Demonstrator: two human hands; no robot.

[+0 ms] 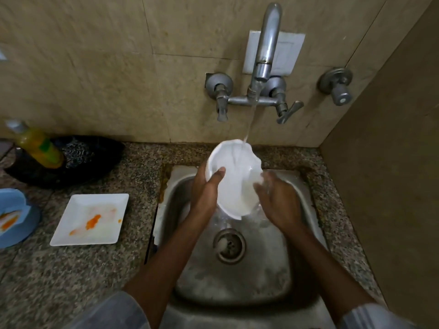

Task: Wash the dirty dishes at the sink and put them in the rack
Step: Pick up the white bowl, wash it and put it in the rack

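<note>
Tap spout [266, 43] blocks overhead; right wall [392, 162] close; sink basin [237, 281] below hands free.

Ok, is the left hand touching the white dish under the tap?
Touching. The head view shows the left hand gripping the white dish, thumb pressed on its inner face.

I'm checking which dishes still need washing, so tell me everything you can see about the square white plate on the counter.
The square white plate lies flat on the speckled granite counter, left of the steel sink and apart from it. It looks like glossy ceramic or melamine, with a shallow raised rim and rounded corners. It is dirty: orange sauce smears and pale streaks cross its middle. Neither hand touches it, and nothing rests on it. A blue dish sits to its left.
</note>
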